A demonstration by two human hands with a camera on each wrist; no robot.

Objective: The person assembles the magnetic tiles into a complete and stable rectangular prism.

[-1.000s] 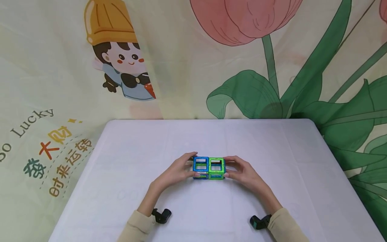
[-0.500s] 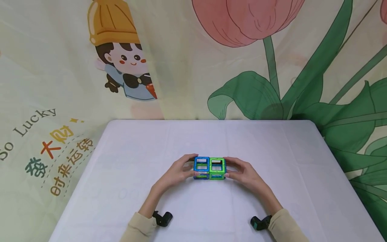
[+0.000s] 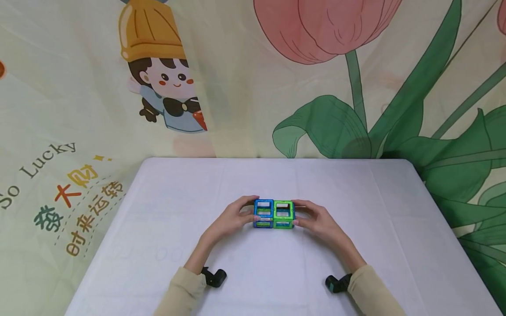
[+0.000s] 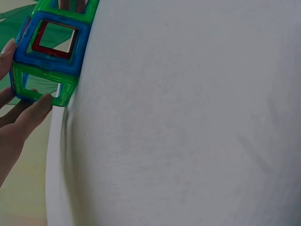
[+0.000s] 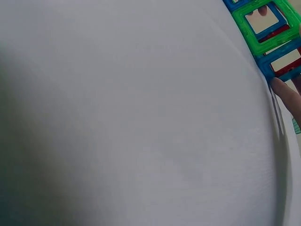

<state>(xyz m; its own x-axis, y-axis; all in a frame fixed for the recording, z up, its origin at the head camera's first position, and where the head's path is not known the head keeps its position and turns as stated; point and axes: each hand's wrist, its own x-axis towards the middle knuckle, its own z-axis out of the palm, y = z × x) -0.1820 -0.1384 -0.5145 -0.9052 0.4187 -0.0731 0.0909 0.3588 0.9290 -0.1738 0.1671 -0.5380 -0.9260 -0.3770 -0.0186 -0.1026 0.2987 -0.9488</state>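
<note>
Two magnetic tile cubes (image 3: 274, 211), made of see-through square frames, sit joined side by side over the middle of the white table. The left cube shows a blue frame on top, the right one a green frame. My left hand (image 3: 230, 220) grips the left end between thumb and fingers. At the other end, my right hand (image 3: 321, 221) holds the block in the same way. Red tile edges (image 4: 52, 51) show through a blue frame in the left wrist view. In the right wrist view, one fingertip (image 5: 284, 91) presses a blue tile (image 5: 264, 66) at the lower corner.
The white-covered table (image 3: 336, 184) stretches around the block on all sides. Behind it hangs a printed cloth (image 3: 233, 79) with a tulip and a cartoon child. Each wrist wears a small black camera, the left one (image 3: 215, 278) and the right one (image 3: 337, 284).
Both hands have shifted the block slightly away from the body, toward the table's far edge. Their hold on its two ends stays the same. The head view has tilted a little.
</note>
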